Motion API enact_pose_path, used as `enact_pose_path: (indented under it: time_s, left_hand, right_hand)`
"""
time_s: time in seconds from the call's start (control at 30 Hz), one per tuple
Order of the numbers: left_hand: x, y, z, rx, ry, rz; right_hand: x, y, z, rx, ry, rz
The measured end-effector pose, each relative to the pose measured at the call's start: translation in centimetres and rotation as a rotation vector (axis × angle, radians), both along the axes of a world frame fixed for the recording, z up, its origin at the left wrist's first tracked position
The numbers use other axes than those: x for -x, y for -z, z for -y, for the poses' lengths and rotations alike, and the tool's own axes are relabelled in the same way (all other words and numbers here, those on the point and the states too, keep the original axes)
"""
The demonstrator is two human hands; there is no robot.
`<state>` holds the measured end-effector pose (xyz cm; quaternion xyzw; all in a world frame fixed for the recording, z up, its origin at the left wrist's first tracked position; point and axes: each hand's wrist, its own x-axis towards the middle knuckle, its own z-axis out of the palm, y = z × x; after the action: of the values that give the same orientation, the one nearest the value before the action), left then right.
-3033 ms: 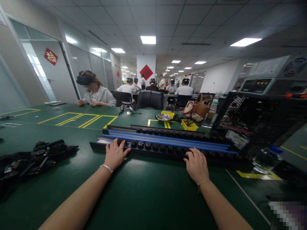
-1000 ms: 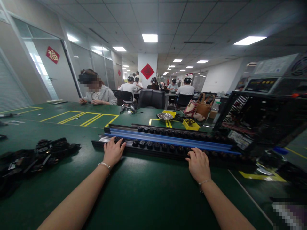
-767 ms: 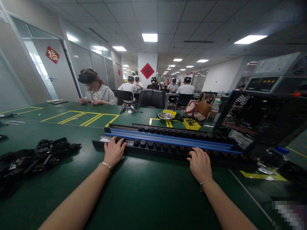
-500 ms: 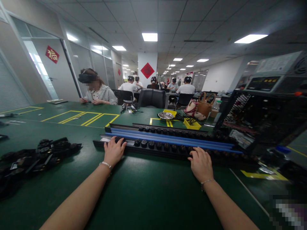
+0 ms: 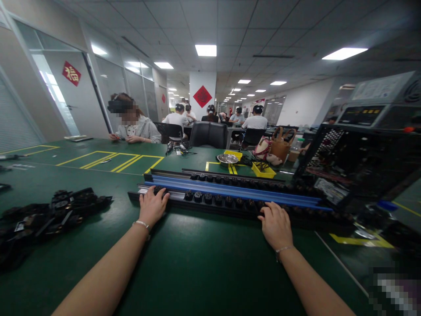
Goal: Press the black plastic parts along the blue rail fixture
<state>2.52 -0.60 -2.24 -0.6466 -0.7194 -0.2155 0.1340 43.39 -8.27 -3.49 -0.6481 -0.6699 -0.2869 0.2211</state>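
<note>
A long black channel point(image 5: 210, 211) lies across the table, with a row of black socket-like modules point(image 5: 208, 198) set in it. My left hand point(image 5: 151, 205) is at the channel's left part, its thumb and fingers closed round another black module point(image 5: 162, 192) sitting apart from the row. Farther right, my right hand point(image 5: 275, 223) bends its fingers over the channel and grips its near edge; the fingertips are partly hidden. Just behind runs a blue rail point(image 5: 230, 191), and beyond it is a second black channel point(image 5: 241, 179) with similar modules.
Black parts point(image 5: 59, 215) are heaped on the left of the green table point(image 5: 204, 267). A metal bowl point(image 5: 227, 159) and a yellow tray point(image 5: 263, 170) stand behind the channels. An open computer case point(image 5: 355, 158) rises at right. A person point(image 5: 134, 127) sits across the table.
My left hand has slid slightly left along the channel, and the module in its fingers has moved a little with it. My right hand stays where it was.
</note>
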Motion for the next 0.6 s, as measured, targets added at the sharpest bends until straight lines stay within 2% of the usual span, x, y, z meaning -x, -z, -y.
enact_pose_path:
  time_s: [0.6]
  left_hand:
    - [0.02, 0.13, -0.04, -0.03, 0.047, -0.036]
  right_hand:
    - [-0.42, 0.24, 0.06, 0.002, 0.036, -0.024]
